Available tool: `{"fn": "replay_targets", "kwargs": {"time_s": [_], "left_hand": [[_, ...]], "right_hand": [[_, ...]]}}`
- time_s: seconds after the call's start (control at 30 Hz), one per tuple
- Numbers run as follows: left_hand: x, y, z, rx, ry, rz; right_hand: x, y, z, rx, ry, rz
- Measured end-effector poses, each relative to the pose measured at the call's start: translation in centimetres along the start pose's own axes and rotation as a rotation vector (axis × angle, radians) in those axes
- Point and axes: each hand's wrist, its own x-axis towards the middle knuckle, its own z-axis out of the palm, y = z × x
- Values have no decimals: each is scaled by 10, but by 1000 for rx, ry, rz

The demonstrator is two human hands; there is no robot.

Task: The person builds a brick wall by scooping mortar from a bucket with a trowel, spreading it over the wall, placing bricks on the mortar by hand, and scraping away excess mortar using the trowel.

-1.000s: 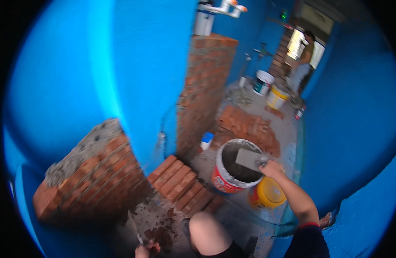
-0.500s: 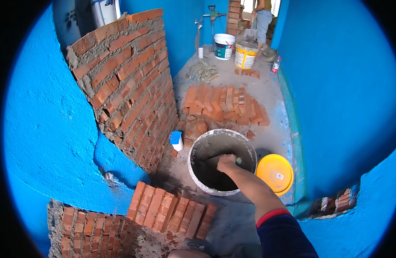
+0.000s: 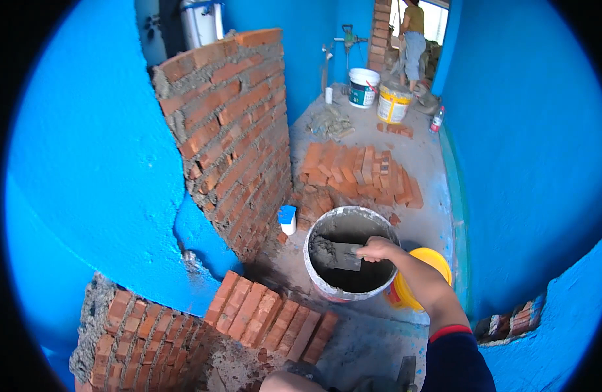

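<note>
My right hand [image 3: 377, 249] is closed around the handle of a flat metal trowel [image 3: 347, 257], just within the mouth of a large white-rimmed bucket [image 3: 308, 262]. Wet grey mortar [image 3: 323, 251] is heaped on the left part of the blade. More mortar coats the bucket's inner wall; my hand and the trowel hide part of the inside. My left hand does not show. A rounded bare part of my body [image 3: 290, 382] appears at the lower edge, and I cannot tell which part.
A row of bricks [image 3: 268, 317] lies nearer me, beside a low brick section [image 3: 128, 340]. A mortared brick wall [image 3: 232, 124] rises at left. Beyond the bucket are stacked bricks [image 3: 360, 171] and two pails [image 3: 394, 108]. A yellow lid [image 3: 438, 262] sits right; a person [image 3: 413, 46] stands far back.
My right hand has come up from deep in the bucket. The trowel blade now shows, loaded with mortar. The whole view has shifted, with the scene sitting lower and further right.
</note>
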Motion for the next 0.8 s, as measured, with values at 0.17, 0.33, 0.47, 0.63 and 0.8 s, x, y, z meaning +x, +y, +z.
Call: {"fn": "replay_targets", "kwargs": {"time_s": [0.17, 0.33, 0.47, 0.63, 0.8], "left_hand": [[-10, -6, 8, -183, 38, -48], [-24, -1, 21, -354, -7, 12], [-60, 6, 33, -424, 11, 102], [-81, 20, 45, -643, -130, 191], [-82, 26, 56, -648, -74, 207]], "right_hand": [[-34, 7, -27, 296, -75, -33], [-72, 14, -35, 354, 39, -71], [-125, -21, -28, 328, 174, -174], [-209, -133, -7, 391, 64, -209], [-281, -268, 51, 398, -290, -311]]}}
